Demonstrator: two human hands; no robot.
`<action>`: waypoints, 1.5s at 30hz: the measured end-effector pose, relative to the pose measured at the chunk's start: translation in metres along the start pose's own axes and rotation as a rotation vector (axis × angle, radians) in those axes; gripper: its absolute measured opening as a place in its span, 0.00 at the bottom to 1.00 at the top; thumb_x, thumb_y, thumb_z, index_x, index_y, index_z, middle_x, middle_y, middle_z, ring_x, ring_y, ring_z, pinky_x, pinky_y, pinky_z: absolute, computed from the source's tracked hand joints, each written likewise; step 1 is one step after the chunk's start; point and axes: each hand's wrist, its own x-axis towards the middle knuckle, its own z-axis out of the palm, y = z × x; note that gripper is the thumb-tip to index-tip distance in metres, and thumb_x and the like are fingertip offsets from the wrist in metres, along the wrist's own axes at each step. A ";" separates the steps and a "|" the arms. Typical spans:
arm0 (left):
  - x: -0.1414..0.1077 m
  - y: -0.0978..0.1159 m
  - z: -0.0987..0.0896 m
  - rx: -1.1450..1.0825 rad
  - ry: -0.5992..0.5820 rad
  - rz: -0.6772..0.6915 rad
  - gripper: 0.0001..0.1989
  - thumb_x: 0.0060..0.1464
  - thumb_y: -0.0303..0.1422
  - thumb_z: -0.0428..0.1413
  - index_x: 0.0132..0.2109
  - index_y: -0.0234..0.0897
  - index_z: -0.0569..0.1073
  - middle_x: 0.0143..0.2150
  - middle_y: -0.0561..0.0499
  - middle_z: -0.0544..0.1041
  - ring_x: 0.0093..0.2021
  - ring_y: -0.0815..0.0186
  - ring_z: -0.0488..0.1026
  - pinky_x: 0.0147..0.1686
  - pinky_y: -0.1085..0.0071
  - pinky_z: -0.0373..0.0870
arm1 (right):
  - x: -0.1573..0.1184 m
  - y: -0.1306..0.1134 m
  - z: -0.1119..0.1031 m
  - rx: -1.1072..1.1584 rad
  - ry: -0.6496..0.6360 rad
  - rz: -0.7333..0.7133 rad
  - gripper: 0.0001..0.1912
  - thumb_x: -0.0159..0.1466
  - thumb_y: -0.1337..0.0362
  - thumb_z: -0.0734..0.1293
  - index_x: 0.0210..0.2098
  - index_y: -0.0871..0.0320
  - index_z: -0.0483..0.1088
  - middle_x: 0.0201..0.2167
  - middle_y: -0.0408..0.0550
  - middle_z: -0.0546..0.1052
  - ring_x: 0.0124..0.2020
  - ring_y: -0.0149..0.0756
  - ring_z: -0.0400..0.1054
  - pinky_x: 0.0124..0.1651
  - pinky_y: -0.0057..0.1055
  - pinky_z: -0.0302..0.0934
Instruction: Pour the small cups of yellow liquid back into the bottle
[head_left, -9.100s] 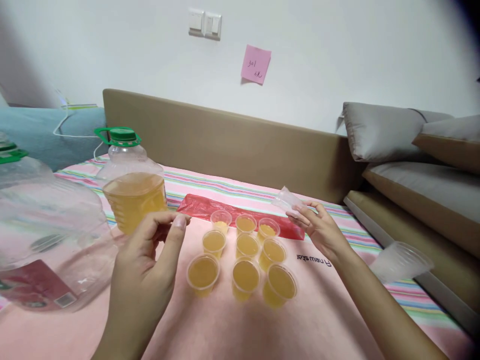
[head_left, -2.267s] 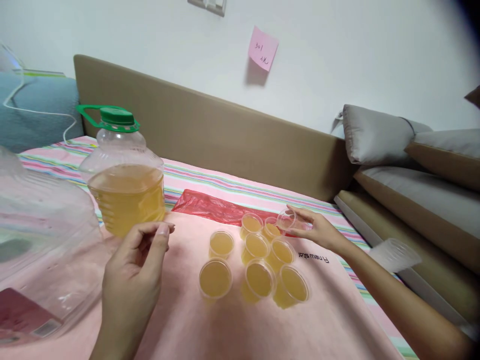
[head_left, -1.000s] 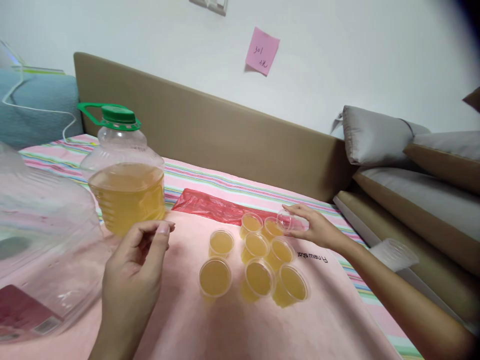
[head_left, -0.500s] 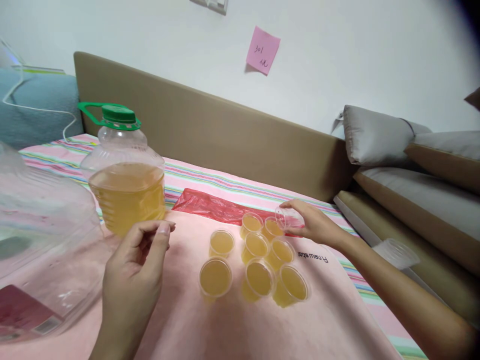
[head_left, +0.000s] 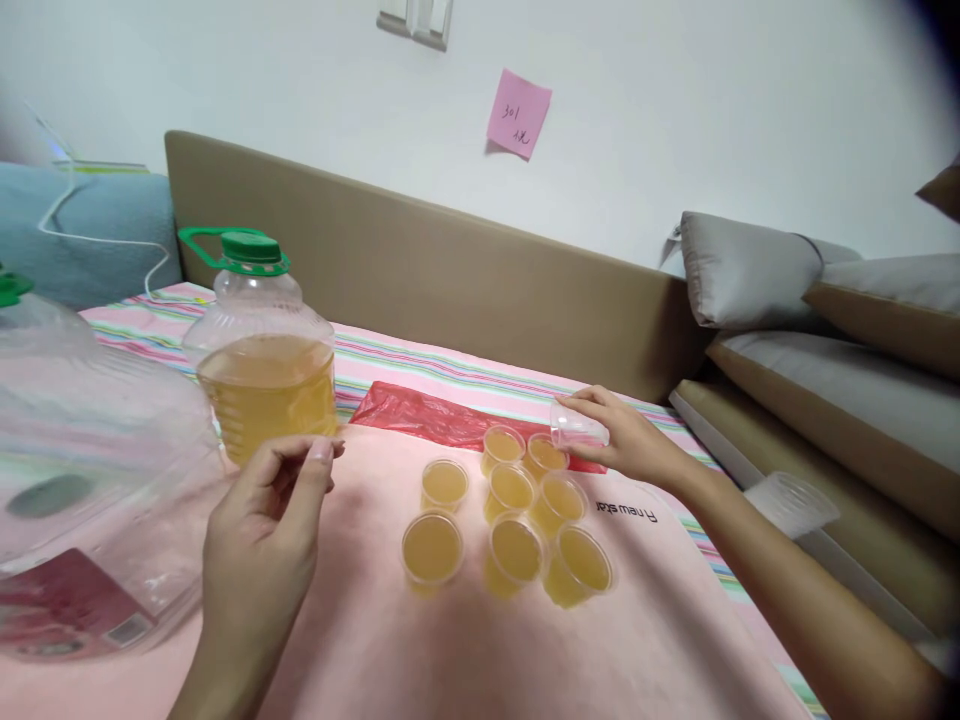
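My right hand (head_left: pixel 634 435) grips a clear plastic cup (head_left: pixel 576 428), tipped on its side with its mouth facing left. No yellow liquid shows in that cup. It is just above the rear of a group of several clear cups filled with yellow liquid (head_left: pixel 512 490). My left hand (head_left: pixel 262 530) is raised, thumb pressed to curled fingers, and nothing shows between them. Behind it stands a large clear bottle (head_left: pixel 262 390) with a green cap and handle, partly full of yellow liquid. A second big clear bottle (head_left: pixel 112 480) is at the left edge, partly cut off.
A pink mat (head_left: pixel 360 650) lies under the cups, over a striped sheet (head_left: pixel 420 360). Flattened behind the cups is a red plastic bag (head_left: pixel 427 415). Stacked clear cups (head_left: pixel 791 505) lie at the right beside grey and brown cushions (head_left: pixel 840 390). A brown headboard (head_left: pixel 420 260) runs along the wall.
My right hand has lifted the clear cup slightly, and the cup lies more nearly level. The view has shifted a little, showing more of the left bottle. My left hand keeps its pose.
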 end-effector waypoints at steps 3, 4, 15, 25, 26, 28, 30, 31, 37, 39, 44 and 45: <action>-0.002 -0.001 -0.004 0.041 -0.016 0.014 0.15 0.61 0.50 0.58 0.39 0.44 0.77 0.38 0.55 0.80 0.40 0.62 0.76 0.42 0.70 0.72 | -0.007 0.001 0.009 0.033 0.059 0.047 0.33 0.69 0.47 0.68 0.69 0.53 0.68 0.52 0.56 0.71 0.52 0.50 0.72 0.58 0.51 0.69; -0.003 -0.002 -0.005 0.051 -0.021 0.023 0.15 0.62 0.50 0.58 0.40 0.44 0.77 0.38 0.55 0.80 0.40 0.63 0.76 0.42 0.71 0.72 | -0.010 0.001 0.012 0.047 0.072 0.055 0.33 0.69 0.47 0.68 0.69 0.53 0.67 0.51 0.55 0.71 0.52 0.50 0.71 0.59 0.51 0.69; -0.018 -0.012 -0.001 0.158 -0.112 0.138 0.14 0.63 0.49 0.58 0.40 0.45 0.76 0.37 0.55 0.77 0.38 0.63 0.75 0.42 0.72 0.72 | -0.018 0.011 0.022 0.234 0.147 0.124 0.29 0.68 0.52 0.68 0.65 0.52 0.65 0.58 0.54 0.74 0.57 0.48 0.72 0.61 0.49 0.68; -0.018 -0.005 -0.004 0.156 -0.098 0.134 0.13 0.63 0.48 0.58 0.40 0.45 0.75 0.36 0.55 0.76 0.39 0.63 0.74 0.42 0.71 0.70 | -0.018 0.013 0.028 0.347 0.266 0.173 0.24 0.67 0.48 0.70 0.59 0.50 0.72 0.59 0.55 0.70 0.52 0.47 0.74 0.51 0.47 0.73; -0.018 -0.005 -0.005 0.152 -0.097 0.132 0.12 0.63 0.47 0.58 0.40 0.45 0.75 0.36 0.55 0.76 0.39 0.63 0.74 0.43 0.71 0.70 | -0.018 0.012 0.029 0.349 0.274 0.173 0.25 0.67 0.49 0.69 0.60 0.49 0.72 0.58 0.54 0.69 0.53 0.47 0.73 0.53 0.48 0.73; -0.018 -0.006 -0.005 0.141 -0.102 0.130 0.12 0.63 0.47 0.58 0.40 0.45 0.75 0.37 0.55 0.76 0.40 0.63 0.74 0.43 0.71 0.70 | -0.019 0.010 0.030 0.350 0.286 0.177 0.26 0.66 0.51 0.69 0.62 0.48 0.71 0.57 0.54 0.68 0.54 0.48 0.72 0.58 0.51 0.71; -0.017 -0.006 -0.005 0.131 -0.107 0.132 0.11 0.64 0.46 0.58 0.40 0.45 0.75 0.37 0.55 0.76 0.39 0.63 0.73 0.43 0.71 0.69 | -0.020 0.008 0.032 0.360 0.298 0.186 0.27 0.66 0.53 0.70 0.63 0.47 0.70 0.55 0.53 0.68 0.55 0.49 0.72 0.60 0.53 0.69; -0.017 -0.006 -0.005 0.129 -0.109 0.134 0.11 0.64 0.46 0.58 0.40 0.45 0.75 0.37 0.55 0.76 0.39 0.63 0.73 0.42 0.71 0.69 | -0.020 0.008 0.033 0.372 0.304 0.190 0.28 0.66 0.53 0.70 0.64 0.47 0.70 0.55 0.53 0.69 0.55 0.49 0.72 0.60 0.54 0.69; -0.018 -0.006 -0.006 0.138 -0.107 0.137 0.12 0.64 0.47 0.57 0.40 0.45 0.75 0.36 0.56 0.75 0.38 0.64 0.72 0.41 0.72 0.68 | -0.019 0.016 0.040 0.522 0.402 0.225 0.31 0.63 0.46 0.75 0.58 0.51 0.64 0.56 0.56 0.75 0.54 0.49 0.75 0.54 0.50 0.74; -0.018 -0.006 -0.006 0.130 -0.108 0.136 0.12 0.64 0.47 0.58 0.40 0.44 0.75 0.36 0.56 0.75 0.38 0.64 0.72 0.41 0.72 0.68 | -0.018 0.019 0.041 0.554 0.438 0.245 0.30 0.62 0.45 0.76 0.54 0.52 0.67 0.56 0.57 0.75 0.52 0.48 0.76 0.54 0.49 0.75; -0.017 -0.008 -0.005 0.133 -0.109 0.148 0.12 0.64 0.46 0.58 0.40 0.44 0.76 0.35 0.55 0.75 0.37 0.64 0.72 0.40 0.71 0.68 | -0.019 0.023 0.042 0.602 0.487 0.266 0.33 0.62 0.45 0.76 0.62 0.51 0.72 0.61 0.57 0.73 0.50 0.45 0.77 0.57 0.49 0.74; -0.017 -0.009 -0.004 0.132 -0.113 0.150 0.12 0.64 0.46 0.58 0.40 0.44 0.76 0.35 0.55 0.75 0.37 0.64 0.72 0.40 0.70 0.68 | -0.019 0.024 0.043 0.609 0.497 0.271 0.34 0.62 0.45 0.76 0.63 0.51 0.71 0.62 0.57 0.72 0.51 0.45 0.76 0.57 0.49 0.74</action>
